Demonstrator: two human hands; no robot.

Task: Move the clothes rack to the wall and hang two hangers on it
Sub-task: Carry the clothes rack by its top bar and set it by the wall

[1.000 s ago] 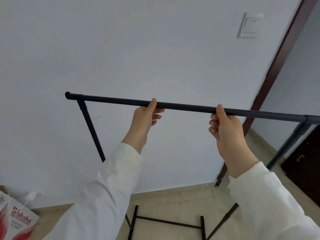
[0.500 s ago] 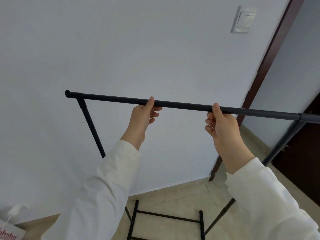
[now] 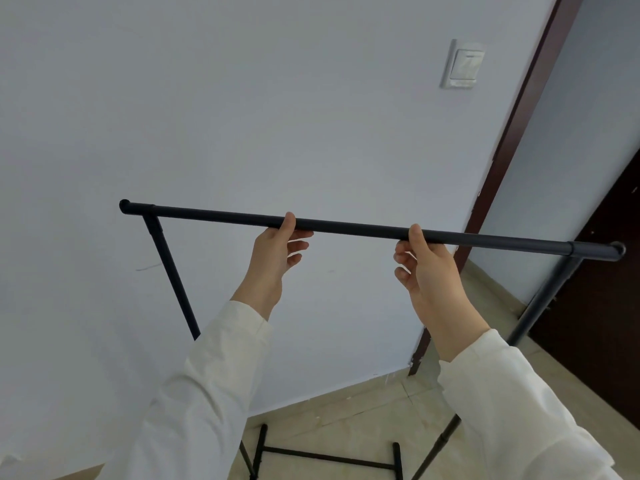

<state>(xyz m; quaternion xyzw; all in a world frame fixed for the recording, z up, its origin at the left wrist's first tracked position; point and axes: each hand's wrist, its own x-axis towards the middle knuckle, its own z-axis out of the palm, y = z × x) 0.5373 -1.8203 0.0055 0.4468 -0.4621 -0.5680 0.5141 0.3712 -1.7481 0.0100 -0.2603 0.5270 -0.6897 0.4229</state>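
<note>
Item: black metal clothes rack [image 3: 363, 230], tubular, one top rail on two uprights, with a floor frame partly visible at the bottom of the view.

Position: it stands close in front of the white wall [image 3: 242, 116], top rail roughly parallel to it. Whether the feet rest on the tiled floor [image 3: 346, 420] or are lifted clear cannot be told. The right end of the rail reaches toward the dark door frame [image 3: 540, 109].

Left hand [image 3: 273, 258]: under the rail near its middle, thumb hooked over the top, fingers [image 3: 299, 245] only loosely curled below. A light hold, not a full clasp.

Right hand [image 3: 429, 271]: further right on the same rail, thumb up over the bar, fingers [image 3: 401, 258] bent beneath it, likewise lightly closed on the rail.

Both arms in white sleeves [image 3: 214, 393].

Other fixtures: light switch [image 3: 464, 65] on the wall, high right.

Hangers: none in view, none on the rail.

Step in hand, as judged: placing the rack against the wall, near its finish.

Next move, as judged: settle the frame square to the wall, check that it stands steady, release both hands, then fetch the two hangers, which lie somewhere out of sight.
</note>
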